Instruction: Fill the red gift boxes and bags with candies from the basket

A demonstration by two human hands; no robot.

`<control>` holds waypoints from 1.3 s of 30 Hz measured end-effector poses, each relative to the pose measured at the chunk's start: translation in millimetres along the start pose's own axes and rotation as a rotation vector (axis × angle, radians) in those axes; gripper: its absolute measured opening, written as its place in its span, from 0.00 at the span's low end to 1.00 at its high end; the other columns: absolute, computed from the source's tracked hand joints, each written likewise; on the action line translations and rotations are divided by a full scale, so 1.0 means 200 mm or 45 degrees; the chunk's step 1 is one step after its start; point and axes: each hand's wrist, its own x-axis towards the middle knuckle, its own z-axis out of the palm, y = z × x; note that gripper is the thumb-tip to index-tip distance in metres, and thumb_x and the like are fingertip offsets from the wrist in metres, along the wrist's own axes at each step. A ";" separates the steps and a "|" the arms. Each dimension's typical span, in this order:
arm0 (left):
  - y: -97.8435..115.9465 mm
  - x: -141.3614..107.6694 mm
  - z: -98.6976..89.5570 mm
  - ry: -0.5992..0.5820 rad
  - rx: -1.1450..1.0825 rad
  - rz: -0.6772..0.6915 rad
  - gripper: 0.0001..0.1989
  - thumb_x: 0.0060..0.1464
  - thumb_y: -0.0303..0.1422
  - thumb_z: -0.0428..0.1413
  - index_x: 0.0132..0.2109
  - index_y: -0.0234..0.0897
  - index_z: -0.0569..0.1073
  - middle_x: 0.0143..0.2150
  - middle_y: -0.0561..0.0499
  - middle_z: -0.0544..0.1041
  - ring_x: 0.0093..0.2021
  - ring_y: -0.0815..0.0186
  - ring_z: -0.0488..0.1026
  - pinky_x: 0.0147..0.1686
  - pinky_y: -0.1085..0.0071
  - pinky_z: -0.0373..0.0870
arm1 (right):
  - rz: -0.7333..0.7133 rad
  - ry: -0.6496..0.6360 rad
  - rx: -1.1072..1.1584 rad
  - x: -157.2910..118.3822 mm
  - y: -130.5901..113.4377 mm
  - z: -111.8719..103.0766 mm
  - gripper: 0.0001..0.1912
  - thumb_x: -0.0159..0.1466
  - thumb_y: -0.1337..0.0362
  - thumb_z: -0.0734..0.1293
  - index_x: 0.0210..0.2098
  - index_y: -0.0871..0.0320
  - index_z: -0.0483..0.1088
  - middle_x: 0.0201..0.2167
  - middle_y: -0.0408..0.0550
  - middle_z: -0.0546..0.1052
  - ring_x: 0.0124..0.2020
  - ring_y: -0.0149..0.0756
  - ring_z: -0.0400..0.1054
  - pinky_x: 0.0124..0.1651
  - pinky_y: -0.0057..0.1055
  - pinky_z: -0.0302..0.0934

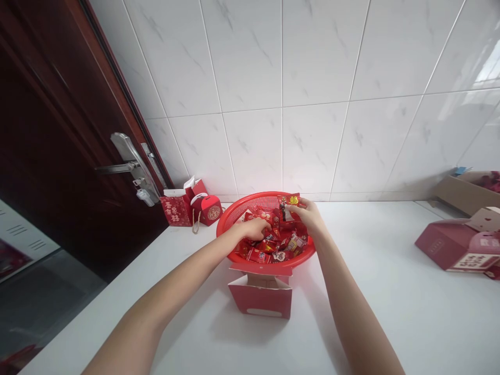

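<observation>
A red plastic basket point(224, 224) stands on the white table, heaped with red-wrapped candies point(279, 255). My left hand point(255, 228) reaches into it with the fingers curled down among the candies; what they hold, if anything, is hidden. At the basket's right rim, my right hand point(310, 214) is closed on a red candy packet point(289, 200) with gold print, thumb in front of it. Just before the basket stands a small red paper box point(261, 299), its top flaps open and its inside pale. Neither hand touches this box.
Small red gift boxes point(207, 209) and a red gift bag point(175, 211) stand at the back left by the dark door point(78, 130). A maroon gift box point(457, 245) and a cardboard box point(457, 190) are at the right. A tiled wall point(253, 151) bounds the back.
</observation>
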 end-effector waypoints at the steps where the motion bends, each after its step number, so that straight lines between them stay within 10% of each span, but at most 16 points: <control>1: 0.01 0.00 0.00 -0.038 0.005 0.007 0.10 0.37 0.26 0.60 0.31 0.42 0.82 0.31 0.49 0.82 0.34 0.56 0.77 0.37 0.68 0.70 | 0.000 -0.002 0.001 0.00 0.00 0.00 0.14 0.47 0.59 0.76 0.30 0.56 0.74 0.24 0.44 0.80 0.25 0.38 0.74 0.29 0.32 0.68; 13: 0.08 -0.03 -0.05 -0.269 -0.030 0.040 0.07 0.48 0.37 0.63 0.31 0.39 0.80 0.25 0.54 0.77 0.25 0.66 0.69 0.27 0.72 0.61 | 0.004 0.000 -0.023 -0.01 -0.01 0.00 0.14 0.48 0.60 0.76 0.32 0.57 0.74 0.27 0.45 0.81 0.26 0.38 0.75 0.30 0.32 0.69; 25: 0.04 0.01 -0.10 0.427 -0.461 0.234 0.24 0.53 0.54 0.57 0.34 0.35 0.73 0.36 0.48 0.77 0.38 0.60 0.72 0.41 0.65 0.68 | -0.015 0.179 -0.079 0.02 0.01 0.00 0.10 0.52 0.62 0.73 0.34 0.56 0.73 0.28 0.45 0.81 0.30 0.40 0.77 0.34 0.33 0.70; 39: 0.09 -0.02 -0.09 0.426 -0.535 0.305 0.24 0.58 0.55 0.54 0.35 0.36 0.73 0.34 0.50 0.75 0.37 0.61 0.71 0.39 0.67 0.69 | 0.059 -0.206 -0.051 -0.03 -0.02 0.02 0.14 0.50 0.67 0.75 0.36 0.56 0.73 0.32 0.47 0.83 0.33 0.42 0.79 0.37 0.36 0.75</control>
